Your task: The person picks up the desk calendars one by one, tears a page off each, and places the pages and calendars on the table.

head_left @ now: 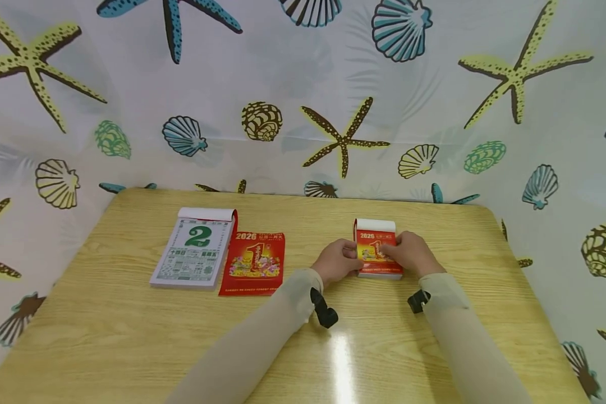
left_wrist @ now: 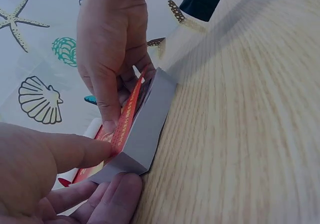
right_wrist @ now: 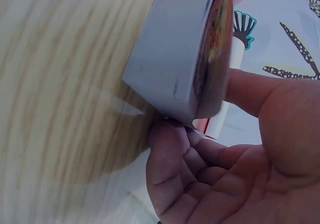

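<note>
A small tear-off calendar (head_left: 376, 238) with a red 2026 top sheet lies right of the table's middle, its white flap at the far end. My left hand (head_left: 335, 261) grips its left side; in the left wrist view one digit presses on the red sheet (left_wrist: 123, 121) while other fingers curl against the block's side. At the right side, my right hand (head_left: 413, 254) holds the calendar with the thumb on the top sheet and curled fingers beside the block (right_wrist: 167, 49). Toward the right hand, the sheet's edge bows up from the pages beneath.
To the left lies a larger tear-off calendar (head_left: 194, 252) showing a green 2. Beside it is a loose red 2026 sheet (head_left: 256, 264), partly against that calendar's edge. A cloth with shells and starfish (head_left: 217, 73) hangs behind the wooden table (head_left: 131, 336).
</note>
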### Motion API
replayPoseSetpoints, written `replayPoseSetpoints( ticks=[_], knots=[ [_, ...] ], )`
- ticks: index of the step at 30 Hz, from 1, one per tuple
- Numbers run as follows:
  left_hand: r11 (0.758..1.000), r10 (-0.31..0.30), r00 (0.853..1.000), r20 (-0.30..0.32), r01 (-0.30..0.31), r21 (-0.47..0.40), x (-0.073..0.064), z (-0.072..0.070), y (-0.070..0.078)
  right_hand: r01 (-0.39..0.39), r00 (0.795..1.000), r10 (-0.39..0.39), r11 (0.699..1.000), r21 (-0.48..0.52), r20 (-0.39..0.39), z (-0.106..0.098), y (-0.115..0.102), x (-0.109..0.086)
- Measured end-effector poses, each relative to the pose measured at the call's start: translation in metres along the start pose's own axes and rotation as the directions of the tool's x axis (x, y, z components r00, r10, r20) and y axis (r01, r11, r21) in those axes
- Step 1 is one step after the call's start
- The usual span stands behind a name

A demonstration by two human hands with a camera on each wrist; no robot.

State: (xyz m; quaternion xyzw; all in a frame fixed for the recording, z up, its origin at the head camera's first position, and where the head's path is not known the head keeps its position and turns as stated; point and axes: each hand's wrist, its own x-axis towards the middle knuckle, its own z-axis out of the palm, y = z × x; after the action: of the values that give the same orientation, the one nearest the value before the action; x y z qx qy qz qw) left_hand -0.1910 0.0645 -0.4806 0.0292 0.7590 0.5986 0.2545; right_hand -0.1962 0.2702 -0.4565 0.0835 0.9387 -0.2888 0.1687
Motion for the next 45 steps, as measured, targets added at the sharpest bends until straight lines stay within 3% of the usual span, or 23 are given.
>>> replayPoseSetpoints(
  ticks=[12,20,27,36,45],
  knots=[
    [0.985,0.021,1.000,-0.012,-0.019,0.169,0.002,0.000,-0.002,-0.018,1.000,0.018,1.000,0.014,0.001,0.003,0.001,0.003],
    [0.984,0.020,1.000,-0.003,-0.019,0.176,0.004,0.000,-0.008,-0.010,1.000,0.010,1.000,0.000,-0.008,0.007,0.000,0.002],
    [0.981,0.058,0.998,0.005,-0.058,0.187,-0.001,-0.001,-0.010,0.015,0.999,-0.015,1.000,-0.008,-0.044,0.011,0.002,0.000],
    [0.988,0.085,0.996,0.017,-0.087,0.127,-0.009,0.000,-0.011,0.090,0.989,-0.088,0.996,0.012,-0.122,0.016,0.004,-0.004],
    [0.990,0.103,0.994,0.032,-0.106,0.090,-0.005,-0.001,-0.019,0.078,0.993,-0.057,0.974,0.214,-0.103,0.016,0.004,-0.010]
  ],
)
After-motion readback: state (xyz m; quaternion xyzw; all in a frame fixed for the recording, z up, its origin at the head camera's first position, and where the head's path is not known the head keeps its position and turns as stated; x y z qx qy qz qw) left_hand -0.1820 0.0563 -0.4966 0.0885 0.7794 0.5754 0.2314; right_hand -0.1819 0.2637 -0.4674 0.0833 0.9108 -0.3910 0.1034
